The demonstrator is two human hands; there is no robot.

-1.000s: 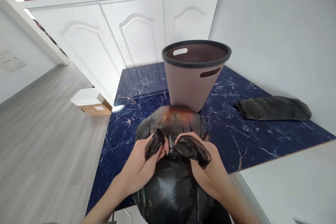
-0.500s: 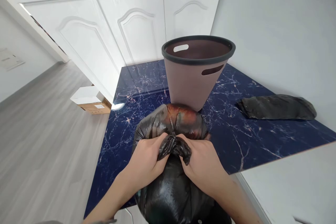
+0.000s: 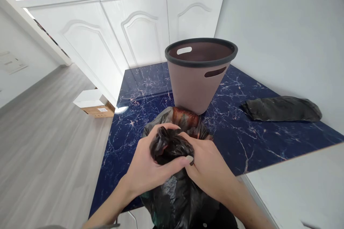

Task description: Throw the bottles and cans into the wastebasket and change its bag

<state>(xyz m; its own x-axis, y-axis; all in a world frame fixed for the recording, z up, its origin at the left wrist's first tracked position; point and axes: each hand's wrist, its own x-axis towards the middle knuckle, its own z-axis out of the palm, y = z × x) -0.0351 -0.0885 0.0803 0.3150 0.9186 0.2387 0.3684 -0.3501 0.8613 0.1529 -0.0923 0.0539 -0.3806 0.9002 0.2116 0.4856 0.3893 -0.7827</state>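
Black translucent plastic bag (image 3: 173, 200), reddish-brown contents (image 3: 185, 117) showing through; left hand (image 3: 143, 166) and right hand (image 3: 209, 159) grip its bunched top (image 3: 176, 146). Tapered mauve plastic bin (image 3: 195, 86), black-rimmed, stands behind.

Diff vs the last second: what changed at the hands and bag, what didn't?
Left hand and right hand closed inward from separate twisted ends, now bunched together; left thumb reaches across toward the right hand. Black bag looks slacker, more creased. Can't tell if either end was released. Unchanged: upright bin, folded black plastic on the table.
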